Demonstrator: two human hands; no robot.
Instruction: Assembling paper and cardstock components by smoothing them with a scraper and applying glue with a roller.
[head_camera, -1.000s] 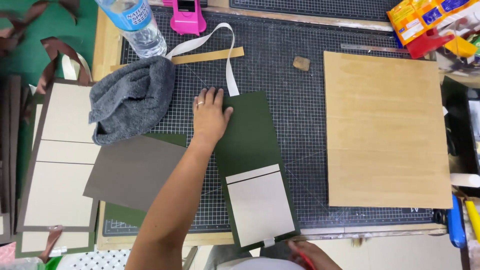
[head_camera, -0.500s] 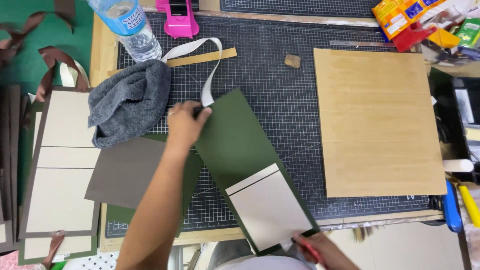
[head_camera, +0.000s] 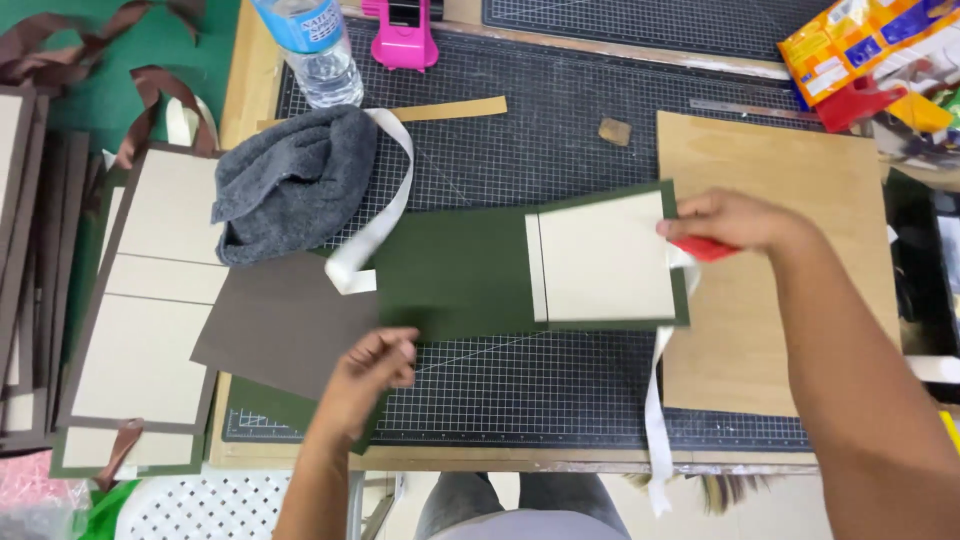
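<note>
A dark green card (head_camera: 450, 280) lies lengthwise across the cutting mat (head_camera: 560, 390), with a cream panel (head_camera: 600, 255) glued on its right half. My right hand (head_camera: 735, 222) holds a red tool (head_camera: 705, 248) at the card's right edge, over the plywood board (head_camera: 800, 180). My left hand (head_camera: 375, 370) has curled fingers and pinches the card's lower left corner, next to a brown sheet (head_camera: 280, 320). A white ribbon (head_camera: 385, 210) loops from under the card's left end, and another length of it hangs off the table's front edge.
A grey cloth (head_camera: 290, 180) lies left of the card, with a water bottle (head_camera: 315, 50) and a pink tool (head_camera: 405, 35) behind it. Finished panelled covers (head_camera: 140, 330) are stacked at the left. Snack packets (head_camera: 870, 60) sit at the back right, and a small block (head_camera: 614, 131) on the mat.
The green card has swung from upright to lying sideways, its cream panel now to the right. My right hand rose to the card's right edge; my left dropped to the lower left corner.
</note>
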